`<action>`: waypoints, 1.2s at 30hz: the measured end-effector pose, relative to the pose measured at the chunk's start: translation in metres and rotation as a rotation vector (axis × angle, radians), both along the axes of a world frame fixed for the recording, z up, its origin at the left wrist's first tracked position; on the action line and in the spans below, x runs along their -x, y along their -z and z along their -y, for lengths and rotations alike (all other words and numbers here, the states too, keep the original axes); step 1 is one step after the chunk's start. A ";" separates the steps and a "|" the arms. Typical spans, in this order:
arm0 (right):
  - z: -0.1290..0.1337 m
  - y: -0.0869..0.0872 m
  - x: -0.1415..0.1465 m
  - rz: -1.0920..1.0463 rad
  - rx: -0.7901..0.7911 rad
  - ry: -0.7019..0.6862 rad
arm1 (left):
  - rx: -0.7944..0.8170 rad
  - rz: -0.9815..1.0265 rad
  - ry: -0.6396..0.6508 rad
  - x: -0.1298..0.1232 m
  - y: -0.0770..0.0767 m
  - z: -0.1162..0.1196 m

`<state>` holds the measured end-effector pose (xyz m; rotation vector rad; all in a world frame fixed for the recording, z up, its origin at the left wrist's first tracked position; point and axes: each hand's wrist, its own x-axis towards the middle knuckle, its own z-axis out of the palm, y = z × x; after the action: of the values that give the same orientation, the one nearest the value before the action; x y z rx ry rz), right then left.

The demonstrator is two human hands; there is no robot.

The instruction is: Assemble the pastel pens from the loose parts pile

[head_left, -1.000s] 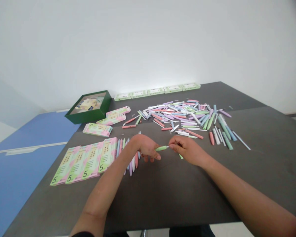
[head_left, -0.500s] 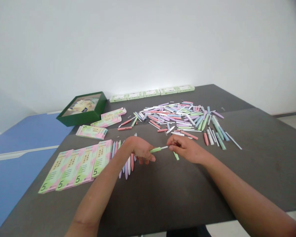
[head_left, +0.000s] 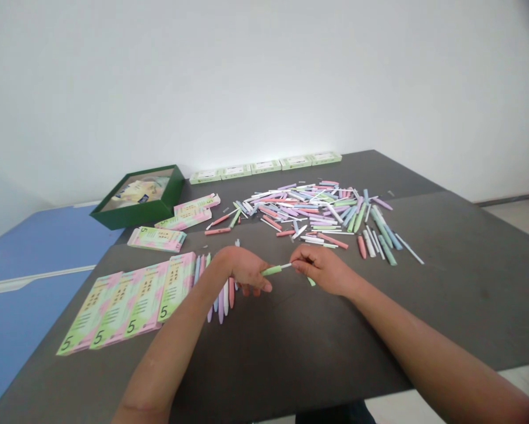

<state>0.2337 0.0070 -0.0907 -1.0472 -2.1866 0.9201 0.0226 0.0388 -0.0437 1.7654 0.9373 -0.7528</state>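
My left hand (head_left: 249, 272) is closed around a light green pen barrel (head_left: 272, 271), which points right from its fingers. From the barrel's open end sticks a thin white pen refill (head_left: 286, 266). My right hand (head_left: 318, 268) pinches the other end of that refill between thumb and fingers. Under my right hand, the tip of another light green pen part (head_left: 311, 282) shows on the table. Several pastel pens (head_left: 221, 303) lie side by side beneath my left wrist and forearm, partly hidden by them.
A big pile of loose pen parts and refills (head_left: 308, 206) covers the table's middle. Pink-green boxes (head_left: 136, 300) lie at left, with more (head_left: 157, 238) behind them. A green open box (head_left: 158, 209) holds plastic bags. Flat boxes (head_left: 266, 167) line the wall.
The whole view has shifted slightly, so things appear a bit further left. Less of the white refill shows between my hands, and my right hand is slightly closer to the green barrel.
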 end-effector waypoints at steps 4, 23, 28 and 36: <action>0.000 0.000 0.000 0.006 0.000 0.001 | -0.007 0.003 -0.007 0.000 -0.002 0.000; -0.027 -0.008 -0.038 0.183 -0.053 0.169 | -0.023 0.037 -0.095 0.019 -0.009 -0.006; -0.026 0.010 -0.023 0.377 -0.122 0.229 | -0.034 0.040 -0.076 0.018 -0.005 -0.006; -0.021 0.009 0.000 0.275 -0.316 0.382 | -0.065 0.029 -0.015 0.011 -0.008 -0.002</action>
<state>0.2336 0.0275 -0.1002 -1.4253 -2.1401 0.2633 0.0121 0.0413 -0.0356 1.8194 0.9639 -0.6924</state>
